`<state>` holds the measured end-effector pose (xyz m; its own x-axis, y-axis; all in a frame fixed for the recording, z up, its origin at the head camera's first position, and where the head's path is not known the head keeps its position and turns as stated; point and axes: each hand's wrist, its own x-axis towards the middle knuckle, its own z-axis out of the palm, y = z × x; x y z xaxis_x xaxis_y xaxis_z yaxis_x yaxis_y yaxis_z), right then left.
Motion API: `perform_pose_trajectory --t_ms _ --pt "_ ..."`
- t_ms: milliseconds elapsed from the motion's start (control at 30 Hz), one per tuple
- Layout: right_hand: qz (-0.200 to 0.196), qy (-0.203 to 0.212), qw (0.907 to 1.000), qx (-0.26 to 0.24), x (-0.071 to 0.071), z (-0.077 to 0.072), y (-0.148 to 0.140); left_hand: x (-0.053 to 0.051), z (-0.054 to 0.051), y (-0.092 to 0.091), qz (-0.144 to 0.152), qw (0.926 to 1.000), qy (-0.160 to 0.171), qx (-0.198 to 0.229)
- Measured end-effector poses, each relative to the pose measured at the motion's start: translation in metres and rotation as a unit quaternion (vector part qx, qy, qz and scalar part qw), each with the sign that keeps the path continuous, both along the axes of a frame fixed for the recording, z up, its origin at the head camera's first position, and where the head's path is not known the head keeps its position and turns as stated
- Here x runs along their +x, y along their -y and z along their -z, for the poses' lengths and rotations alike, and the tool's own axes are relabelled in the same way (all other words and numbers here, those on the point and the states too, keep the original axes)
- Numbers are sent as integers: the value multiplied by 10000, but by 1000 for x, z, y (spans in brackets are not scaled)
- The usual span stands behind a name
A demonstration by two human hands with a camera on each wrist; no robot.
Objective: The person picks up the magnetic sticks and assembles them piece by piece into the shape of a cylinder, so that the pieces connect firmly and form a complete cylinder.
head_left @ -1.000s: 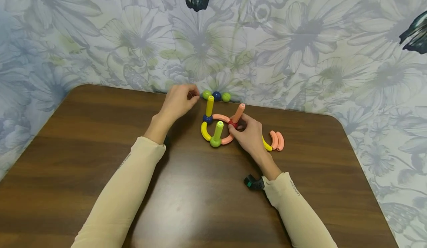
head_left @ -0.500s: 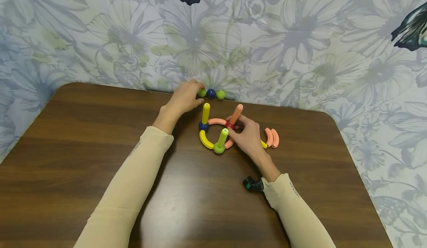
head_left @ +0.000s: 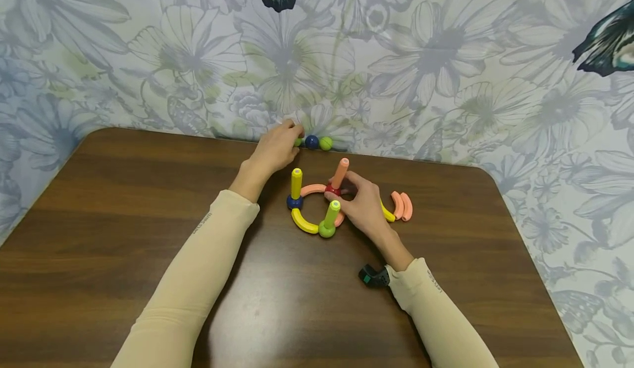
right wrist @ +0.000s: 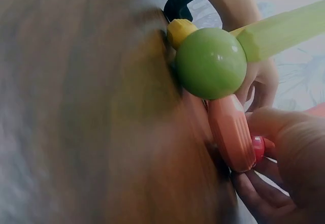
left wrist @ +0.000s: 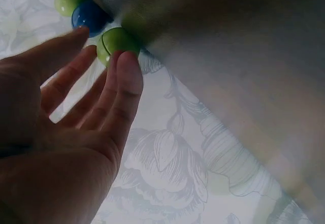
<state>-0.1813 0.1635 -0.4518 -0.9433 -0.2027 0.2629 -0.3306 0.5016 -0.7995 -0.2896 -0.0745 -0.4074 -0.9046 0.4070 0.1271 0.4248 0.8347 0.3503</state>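
Observation:
At the far table edge my left hand (head_left: 274, 147) reaches to a green ball (head_left: 298, 142). In the left wrist view its fingertips touch that green ball (left wrist: 114, 41), with the thumb apart beside a blue ball (left wrist: 89, 18). My right hand (head_left: 364, 204) pinches the red ball (head_left: 332, 190) under an upright pink stick (head_left: 340, 174). A ring of curved pink and yellow pieces joins this ball to a blue ball (head_left: 294, 202) with a yellow stick (head_left: 296, 184) and a green ball (head_left: 327, 229) with a green stick (head_left: 332, 214). My right fingers partly hide the ring.
Right of my right hand lie a yellow curved piece (head_left: 388, 213) and two pink curved pieces (head_left: 402, 206). Another green ball (head_left: 325, 143) stands by the far edge of the brown table (head_left: 124, 219), against the patterned wall covering (head_left: 436, 71).
My left hand has moved right onto the leftmost green ball. The ring with its sticks has shifted left and nearer the front, my right hand moving with it.

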Motion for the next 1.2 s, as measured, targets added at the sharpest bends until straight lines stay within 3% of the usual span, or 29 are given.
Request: perform_pose_trajectory --t_ms 200,533,667,833,967,1100,1200 --pt "61 46 10000 -44 1 0 1 -1 0 3 -191 9993 -32 312" --pt "-12 93 10000 -6 -2 0 2 -5 1 9 -99 9993 86 347" --pt "-21 107 9999 4 -1 0 2 -1 -4 9 50 9953 231 936" --pt "-49 41 10000 42 -1 -1 1 5 -18 3 528 9740 379 2171" --pt "-57 14 10000 69 -1 -2 1 12 -32 -2 1007 9487 538 2948" --pt "-65 41 9999 71 -1 -2 1 18 -42 -7 1591 9196 842 3492" --pt "-58 19 9999 98 -1 -2 1 23 -48 -12 1944 9043 979 3671"
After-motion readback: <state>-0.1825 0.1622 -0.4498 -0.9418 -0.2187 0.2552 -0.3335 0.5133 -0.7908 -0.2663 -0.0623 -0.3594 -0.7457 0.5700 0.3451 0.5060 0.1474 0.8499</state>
